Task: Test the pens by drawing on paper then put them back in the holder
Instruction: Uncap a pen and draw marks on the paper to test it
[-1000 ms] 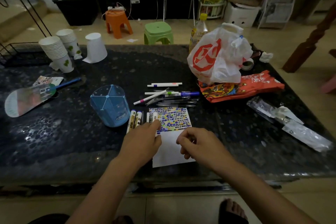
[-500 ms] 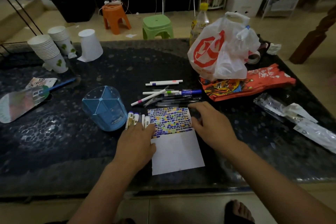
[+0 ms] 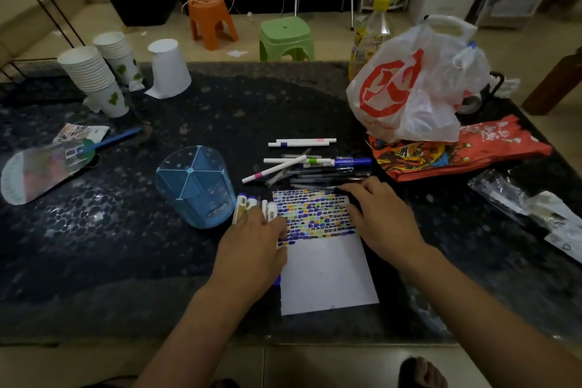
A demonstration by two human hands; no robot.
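A white paper [image 3: 327,274] lies on the dark table, its far half covered in small coloured marks. My left hand [image 3: 255,242] rests over a row of markers [image 3: 248,205] beside the paper's left edge, fingertips on that edge. My right hand [image 3: 378,217] lies across the paper's far right corner, and its straight fingers touch the nearest dark pen [image 3: 318,187] of a loose pile of pens [image 3: 315,164] just beyond the paper. The blue pen holder [image 3: 195,186] stands upright left of the markers, and nothing shows inside it.
A white and red plastic bag [image 3: 409,94] and a red packet [image 3: 456,151] sit at the right. Clear wrapped items [image 3: 529,208] lie far right. Stacked paper cups [image 3: 91,79], an upturned cup [image 3: 168,69] and a hand fan [image 3: 44,167] are on the left.
My right hand moved from the paper's near edge up to the dark pens beyond its far right corner. My left hand stayed on the markers and the paper's edge.
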